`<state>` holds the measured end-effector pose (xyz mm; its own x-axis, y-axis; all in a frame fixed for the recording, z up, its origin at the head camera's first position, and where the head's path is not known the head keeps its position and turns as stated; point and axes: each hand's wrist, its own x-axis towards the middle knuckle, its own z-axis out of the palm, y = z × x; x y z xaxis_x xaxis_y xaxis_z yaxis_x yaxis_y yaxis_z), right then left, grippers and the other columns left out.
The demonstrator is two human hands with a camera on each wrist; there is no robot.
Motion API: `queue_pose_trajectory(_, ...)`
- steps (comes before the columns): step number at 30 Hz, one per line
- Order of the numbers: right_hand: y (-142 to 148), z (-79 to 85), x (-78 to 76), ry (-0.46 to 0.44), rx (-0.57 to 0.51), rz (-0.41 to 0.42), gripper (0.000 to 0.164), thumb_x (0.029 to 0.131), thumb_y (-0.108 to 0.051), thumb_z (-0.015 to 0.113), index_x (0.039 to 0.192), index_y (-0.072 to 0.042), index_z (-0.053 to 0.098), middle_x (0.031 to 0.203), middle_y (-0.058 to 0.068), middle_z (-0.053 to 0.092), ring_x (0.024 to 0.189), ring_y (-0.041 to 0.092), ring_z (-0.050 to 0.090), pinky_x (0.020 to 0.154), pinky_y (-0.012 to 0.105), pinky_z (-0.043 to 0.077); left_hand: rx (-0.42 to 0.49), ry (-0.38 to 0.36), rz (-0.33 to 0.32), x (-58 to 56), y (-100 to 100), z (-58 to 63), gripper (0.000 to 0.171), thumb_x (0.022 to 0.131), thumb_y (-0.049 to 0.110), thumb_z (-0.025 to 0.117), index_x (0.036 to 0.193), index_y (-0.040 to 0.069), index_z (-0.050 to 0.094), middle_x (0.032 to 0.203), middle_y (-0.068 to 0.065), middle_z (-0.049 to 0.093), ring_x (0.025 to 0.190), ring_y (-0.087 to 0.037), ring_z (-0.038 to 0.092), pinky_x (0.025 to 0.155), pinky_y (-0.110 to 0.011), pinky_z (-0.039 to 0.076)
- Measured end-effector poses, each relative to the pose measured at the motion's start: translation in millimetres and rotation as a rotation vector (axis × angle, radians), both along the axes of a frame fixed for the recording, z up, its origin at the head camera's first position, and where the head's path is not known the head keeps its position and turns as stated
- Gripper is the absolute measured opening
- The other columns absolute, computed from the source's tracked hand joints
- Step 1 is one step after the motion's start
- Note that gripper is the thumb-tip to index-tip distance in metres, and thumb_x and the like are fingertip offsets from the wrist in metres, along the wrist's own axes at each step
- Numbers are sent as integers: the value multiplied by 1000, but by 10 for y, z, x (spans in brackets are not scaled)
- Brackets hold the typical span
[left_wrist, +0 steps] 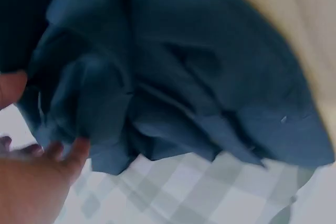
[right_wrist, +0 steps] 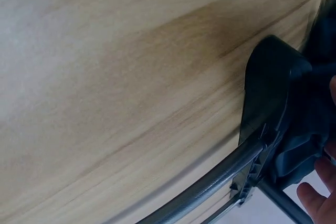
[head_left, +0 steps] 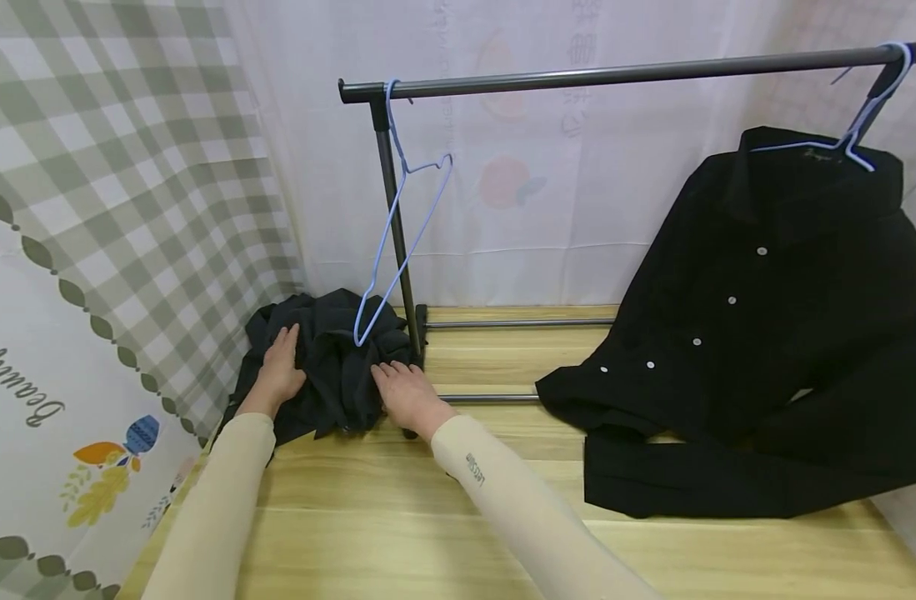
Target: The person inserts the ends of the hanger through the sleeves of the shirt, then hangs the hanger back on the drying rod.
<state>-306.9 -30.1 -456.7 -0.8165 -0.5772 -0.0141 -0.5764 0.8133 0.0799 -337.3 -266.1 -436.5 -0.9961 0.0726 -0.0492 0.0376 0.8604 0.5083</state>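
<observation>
A crumpled dark garment (head_left: pixel 326 358) lies heaped on the table at the left end of the rack. My left hand (head_left: pixel 277 375) rests against its left side, fingers extended; the left wrist view shows the thumb and fingers apart beside the loose folds of cloth (left_wrist: pixel 173 66). On the opposite side, my right hand (head_left: pixel 408 398) touches the heap with straight fingers, close to the rack's upright. Only some fingers of the right hand (right_wrist: pixel 321 195) show in the right wrist view. An unused blue hanger (head_left: pixel 397 250) hangs from the bar just above the garment.
A dark metal rack (head_left: pixel 578 79) spans the wooden table (head_left: pixel 337 517), its lower rails (head_left: pixel 518 322) running along the back. At right, a black buttoned shirt (head_left: pixel 788 333) hangs on another blue hanger (head_left: pixel 878 96), its lower part on the table. A checked cloth (head_left: pixel 142 150) covers the left side.
</observation>
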Motion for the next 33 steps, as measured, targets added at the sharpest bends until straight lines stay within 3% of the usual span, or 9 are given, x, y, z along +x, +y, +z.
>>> queue_pose_trajectory(5, 9, 4, -11, -10, -57, -23, 72, 87, -36, 59, 144, -13, 22, 141, -1, 36, 127, 18, 33, 100, 36, 30, -111, -135, -170, 15, 132, -10, 65, 86, -4, 48, 143, 1, 18, 141, -28, 22, 127, -45, 20, 100, -56, 19)
queue_pose_trajectory(8, 28, 11, 4, -28, -62, -15, 73, 86, -36, 61, 145, -16, 21, 141, -3, 36, 127, 18, 33, 99, 37, 30, -189, -177, -212, 53, 227, -95, 61, 85, 7, 59, 138, -3, 31, 136, -27, 33, 122, -45, 31, 98, -53, 26)
queue_pose_trajectory(10, 35, 15, 17, -46, -60, -7, 75, 86, -36, 61, 145, -19, 20, 141, -3, 35, 128, 19, 32, 100, 37, 29, -224, -154, -215, 90, 256, -159, 59, 83, 11, 64, 134, -4, 38, 133, -26, 39, 120, -44, 36, 96, -52, 29)
queue_pose_trajectory(15, 86, 8, 34, -74, -78, 18, 76, 84, -38, 62, 145, -24, 20, 142, 3, 33, 128, 21, 31, 101, 37, 29, -227, 44, -283, 184, 209, -254, 39, 82, 11, 65, 117, -5, 57, 117, -24, 54, 106, -40, 50, 89, -49, 38)
queue_pose_trajectory(19, 169, -4, 9, -65, -168, 1, 83, 80, -38, 67, 145, -22, 19, 141, 8, 34, 125, 23, 36, 99, 34, 33, -106, 112, -335, 290, 141, -212, 25, 84, 7, 62, 108, -2, 62, 108, -21, 59, 97, -36, 55, 83, -46, 42)
queue_pose_trajectory(22, 236, -1, -11, -72, -254, -27, 91, 76, -41, 70, 146, -21, 15, 140, 8, 34, 123, 23, 39, 96, 33, 36, -1, 115, -355, 402, 143, -109, 16, 86, 5, 59, 101, 2, 63, 101, -16, 61, 90, -31, 56, 76, -42, 42)
queue_pose_trajectory(26, 319, 18, -11, -126, -386, -40, 95, 75, -40, 71, 146, -21, 11, 139, 6, 37, 119, 22, 43, 94, 33, 38, 137, 147, -390, 541, 239, 19, 15, 88, 7, 59, 102, 8, 63, 102, -9, 61, 93, -26, 56, 77, -40, 43)
queue_pose_trajectory(29, 378, 42, 21, -231, -533, -18, 91, 78, -33, 71, 146, -21, 13, 137, 2, 41, 116, 18, 47, 93, 30, 38, 292, 161, -396, 597, 355, 63, 20, 89, 8, 58, 108, 10, 63, 108, -6, 60, 99, -20, 54, 81, -35, 43)
queue_pose_trajectory(33, 455, 65, 103, -432, -737, 36, 71, 87, -12, 61, 145, -19, 21, 133, 0, 45, 112, 13, 50, 89, 23, 40, 520, 94, -369, 623, 499, 75, 23, 91, 3, 52, 112, 7, 59, 105, -8, 58, 92, -15, 51, 75, -27, 41)
